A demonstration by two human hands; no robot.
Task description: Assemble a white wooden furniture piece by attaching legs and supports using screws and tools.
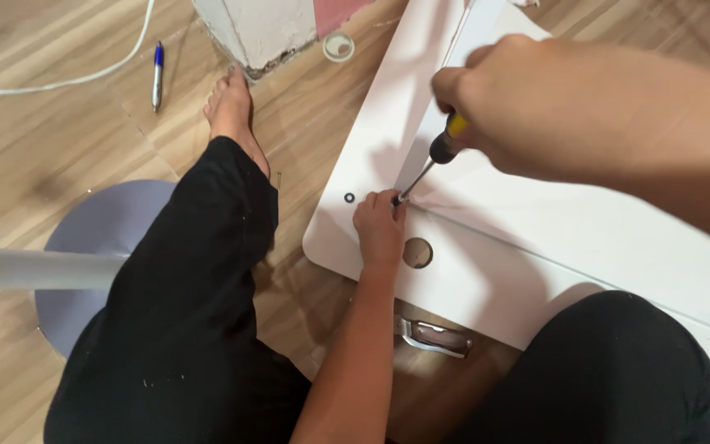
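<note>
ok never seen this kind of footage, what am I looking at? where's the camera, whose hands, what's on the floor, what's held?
There is no machine here. The one picture comes from a camera worn on a person's head, looking down at their own lap and hands. They sit on a wooden floor in black trousers, one bare foot stretched out. The right hand grips a screwdriver with a yellow and black handle, its tip down on a white panel. The left hand rests on the panel with its fingers at the tip. A small dark ring lies beside it. Also on the floor: a blue pen, a white cable, a metal part.
</note>
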